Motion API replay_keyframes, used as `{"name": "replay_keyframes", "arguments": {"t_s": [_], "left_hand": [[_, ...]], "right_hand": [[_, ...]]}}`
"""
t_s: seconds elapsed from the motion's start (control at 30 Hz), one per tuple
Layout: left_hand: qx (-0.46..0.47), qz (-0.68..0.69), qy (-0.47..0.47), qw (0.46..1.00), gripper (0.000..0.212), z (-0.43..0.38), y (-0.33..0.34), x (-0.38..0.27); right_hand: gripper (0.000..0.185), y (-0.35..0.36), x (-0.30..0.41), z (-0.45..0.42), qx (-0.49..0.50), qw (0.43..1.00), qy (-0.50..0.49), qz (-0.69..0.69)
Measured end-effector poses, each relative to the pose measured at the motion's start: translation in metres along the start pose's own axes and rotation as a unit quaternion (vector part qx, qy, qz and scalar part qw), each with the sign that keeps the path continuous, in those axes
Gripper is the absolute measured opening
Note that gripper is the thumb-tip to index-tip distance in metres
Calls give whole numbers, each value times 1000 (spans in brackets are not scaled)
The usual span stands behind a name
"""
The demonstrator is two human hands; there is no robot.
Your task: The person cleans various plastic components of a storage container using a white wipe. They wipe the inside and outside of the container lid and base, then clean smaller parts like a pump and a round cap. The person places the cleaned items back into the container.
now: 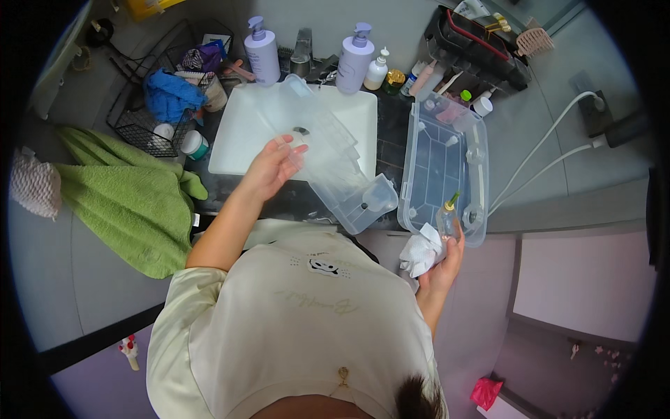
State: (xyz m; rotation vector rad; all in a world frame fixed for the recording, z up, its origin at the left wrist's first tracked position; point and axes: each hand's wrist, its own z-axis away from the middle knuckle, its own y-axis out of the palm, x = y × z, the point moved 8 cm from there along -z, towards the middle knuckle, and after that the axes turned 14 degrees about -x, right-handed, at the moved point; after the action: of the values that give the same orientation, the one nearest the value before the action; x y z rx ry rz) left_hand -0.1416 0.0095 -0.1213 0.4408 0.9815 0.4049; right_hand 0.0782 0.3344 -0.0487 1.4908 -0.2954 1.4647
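Observation:
Over the white sink basin (238,131), my left hand (275,165) touches the side of a clear plastic organizer (335,152), fingers spread and bent; whether it grips the plastic is hard to tell. This organizer lies slanted across the basin and the dark counter's front edge. On the right, my right hand (445,264) holds a small clear glass bottle (447,222) with a gold neck and a green tip, along with a crumpled white paper towel (421,252). Just beyond the bottle stands a clear plastic bin (439,152) with small items at its far end.
Two lilac pump bottles (263,55) (356,60) flank the faucet (301,55). A black wire basket (141,123) holding a blue cloth (170,95) stands left, beside a white-lidded jar (194,145) and a green towel (131,209). White cables (544,125) hang at right.

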Motion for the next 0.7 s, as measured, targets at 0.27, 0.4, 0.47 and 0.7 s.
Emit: {"name": "replay_keyframes", "arguments": {"t_s": [0.27,0.4,0.47,0.7], "left_hand": [[-115,-97,-80,985,31,-2,-29,70],[-90,-139,-96,981,40,-30,-30,72],[-100,-152,-148,972,39,-47,-39,74],[-33,-267,-124,955,37,-2,-50,25]], "right_hand": [[58,-17,-12,3,-54,998,4,35],[58,-13,-13,2,-50,998,4,38],[58,-9,-14,1,-46,998,3,39],[57,-7,-13,-3,-55,997,-7,47]]}}
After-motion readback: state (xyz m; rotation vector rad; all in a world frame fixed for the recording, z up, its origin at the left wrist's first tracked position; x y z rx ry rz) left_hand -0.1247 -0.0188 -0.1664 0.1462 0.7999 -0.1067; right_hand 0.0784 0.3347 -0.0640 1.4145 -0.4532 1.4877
